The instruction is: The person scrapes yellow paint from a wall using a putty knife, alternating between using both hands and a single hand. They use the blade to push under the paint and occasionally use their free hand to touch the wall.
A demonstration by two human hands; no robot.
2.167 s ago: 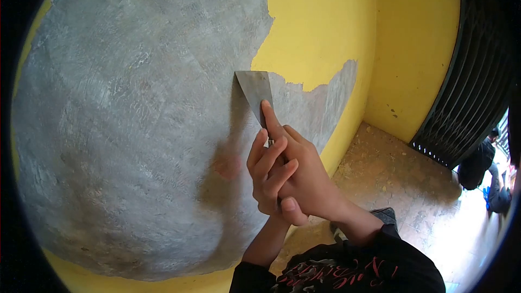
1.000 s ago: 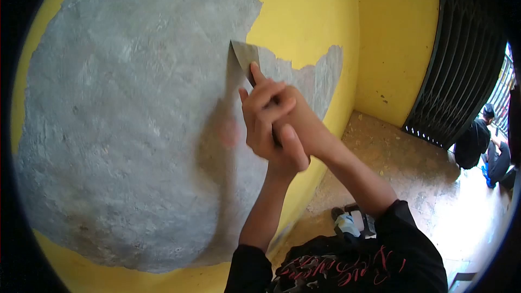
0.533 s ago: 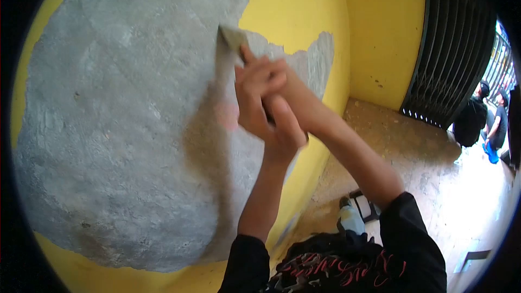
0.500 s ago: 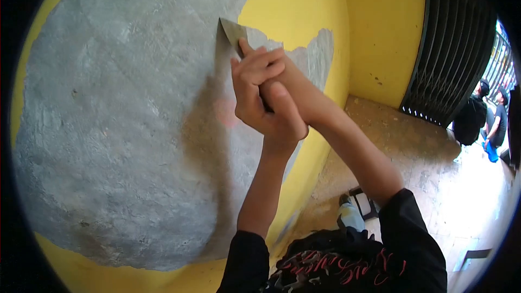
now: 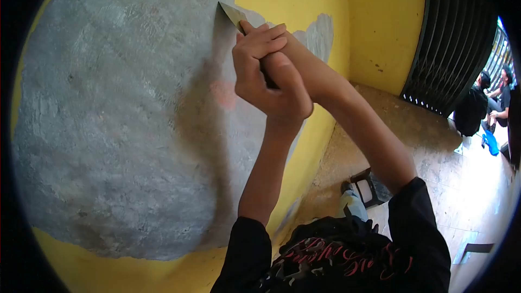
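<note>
A rough grey bare wall patch (image 5: 125, 114) spreads left; against it, just far-left of my hands, the flat grey-metal scraper (image 5: 232, 15) slants far-left to near-right. My left hand (image 5: 251, 76) wraps my right hand (image 5: 298, 57), nearer the blade, gripping its hidden handle.

The left hand (image 5: 266, 78) covers most of the right hand (image 5: 297, 57) from me, and the handle of the scraper (image 5: 232, 15) is largely lost between them. The top edge cuts off the grey patch (image 5: 119, 130) and the gate (image 5: 442, 43); the bottom edge crops the shirt (image 5: 347, 279), whose lettering I can't read. I can't identify the dark thing (image 5: 364, 190), partly behind the right arm. The people (image 5: 471, 111) are too small for me to tell what they handle.
</note>
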